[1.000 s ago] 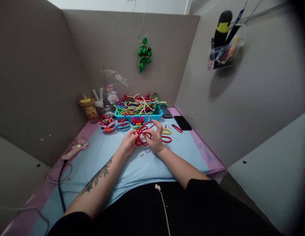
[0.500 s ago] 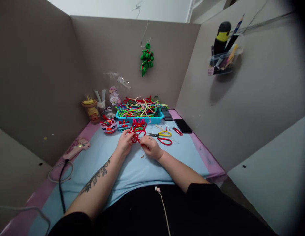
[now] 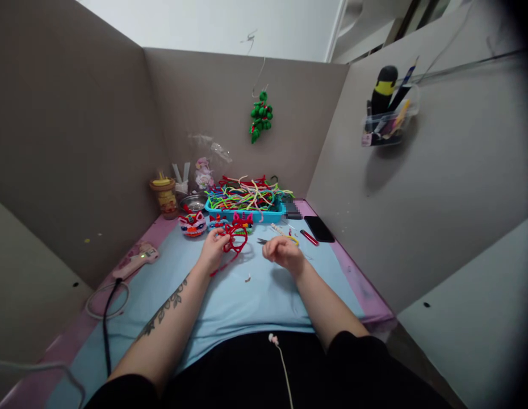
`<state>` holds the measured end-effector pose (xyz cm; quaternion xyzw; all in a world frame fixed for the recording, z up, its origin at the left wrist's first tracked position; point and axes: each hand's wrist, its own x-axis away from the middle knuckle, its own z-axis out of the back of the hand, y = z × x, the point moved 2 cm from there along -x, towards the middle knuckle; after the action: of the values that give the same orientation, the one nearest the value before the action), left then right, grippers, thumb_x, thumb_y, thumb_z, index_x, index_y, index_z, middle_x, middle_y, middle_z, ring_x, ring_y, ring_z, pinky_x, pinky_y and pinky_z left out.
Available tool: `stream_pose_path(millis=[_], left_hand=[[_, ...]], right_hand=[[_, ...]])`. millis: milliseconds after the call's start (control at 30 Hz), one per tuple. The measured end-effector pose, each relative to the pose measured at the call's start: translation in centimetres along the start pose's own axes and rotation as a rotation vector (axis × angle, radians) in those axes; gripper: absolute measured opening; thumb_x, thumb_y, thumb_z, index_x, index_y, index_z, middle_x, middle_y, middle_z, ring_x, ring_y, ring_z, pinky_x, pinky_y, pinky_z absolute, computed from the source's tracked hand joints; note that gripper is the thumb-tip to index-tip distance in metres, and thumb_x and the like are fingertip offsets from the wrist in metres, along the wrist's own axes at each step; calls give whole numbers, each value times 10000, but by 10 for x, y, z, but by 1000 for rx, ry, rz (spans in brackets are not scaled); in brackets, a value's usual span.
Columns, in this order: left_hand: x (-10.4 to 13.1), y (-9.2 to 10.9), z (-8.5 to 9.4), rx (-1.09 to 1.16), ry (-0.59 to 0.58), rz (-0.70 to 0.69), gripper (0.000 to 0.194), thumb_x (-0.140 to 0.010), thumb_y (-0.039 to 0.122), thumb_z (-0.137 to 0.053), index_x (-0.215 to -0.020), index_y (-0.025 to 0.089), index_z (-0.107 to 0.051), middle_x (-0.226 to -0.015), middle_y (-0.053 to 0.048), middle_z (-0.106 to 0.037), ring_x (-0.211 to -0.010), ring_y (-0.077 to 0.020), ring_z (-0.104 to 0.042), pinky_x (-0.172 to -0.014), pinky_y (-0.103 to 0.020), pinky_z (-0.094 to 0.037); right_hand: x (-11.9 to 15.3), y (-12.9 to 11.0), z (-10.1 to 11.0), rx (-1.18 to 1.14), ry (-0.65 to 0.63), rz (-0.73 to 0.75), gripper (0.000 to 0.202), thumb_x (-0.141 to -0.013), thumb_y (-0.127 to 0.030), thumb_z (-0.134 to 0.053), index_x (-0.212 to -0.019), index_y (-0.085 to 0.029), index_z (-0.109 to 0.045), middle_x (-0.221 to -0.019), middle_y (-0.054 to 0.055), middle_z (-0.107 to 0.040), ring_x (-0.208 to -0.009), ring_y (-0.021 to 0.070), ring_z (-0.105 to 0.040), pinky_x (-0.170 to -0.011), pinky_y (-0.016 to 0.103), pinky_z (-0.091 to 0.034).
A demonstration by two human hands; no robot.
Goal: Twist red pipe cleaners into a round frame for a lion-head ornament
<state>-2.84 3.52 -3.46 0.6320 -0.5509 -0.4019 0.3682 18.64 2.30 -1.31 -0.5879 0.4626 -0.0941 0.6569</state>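
My left hand pinches a red pipe-cleaner shape bent into several loops. One loose red end hangs down toward the cloth. My right hand is apart from it, fingers curled closed, in front of the scissors. Only the blade tips and part of the yellow handle show past that hand; the red handle is hidden. Whether the fingers hold anything I cannot make out. Behind the red shape sit a pink pipe-cleaner animal head, a blue one and a red one.
A blue basket heaped with colourful pipe cleaners stands at the back. A red cutter and black phone lie to the right. At the left are a pink corded tool and a tan cup. Grey partitions enclose the table.
My right hand has left the red shape and moved right, over the scissors. The shape has turned in my left hand, and its loose end now hangs down. The view has tilted up slightly.
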Motion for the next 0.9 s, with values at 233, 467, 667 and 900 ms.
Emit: stream_pose_path(millis=[233,467,667,900], left_hand=[[11,-3,-10,-216,-112,3,432,-614,322,-714,-905,191,-422,-581,41,-612,-571,-143,-620,-530,-215,-391],[20,-3,-19,-230,-212,0,421,-636,332,-711,-919,197,-430,-535,74,-569,-506,-101,-552,-532,-201,-379],[18,-5,-16,-217,-230,4,439,-633,353,-730,-920,202,-435,-521,90,-536,-476,-87,-519,-519,-199,-374],[20,-4,-19,-198,-300,-23,444,-640,343,-739,-930,202,-433,-589,70,-577,-529,-97,-551,-539,-215,-403]], right_hand=[[-4,3,-14,892,434,195,161,-809,-296,-570,-910,-241,-683,-873,50,-637,-855,198,-565,-762,358,-459],[-4,12,-31,1248,293,302,229,-850,-206,-502,-998,-257,-670,-940,62,-636,-912,205,-537,-822,367,-458],[-1,8,-36,1288,273,295,210,-840,-244,-534,-1011,-242,-656,-963,60,-637,-933,217,-512,-849,382,-445],[-3,8,-39,1282,284,240,181,-820,-260,-557,-970,-224,-652,-945,78,-585,-961,230,-488,-861,398,-425]])
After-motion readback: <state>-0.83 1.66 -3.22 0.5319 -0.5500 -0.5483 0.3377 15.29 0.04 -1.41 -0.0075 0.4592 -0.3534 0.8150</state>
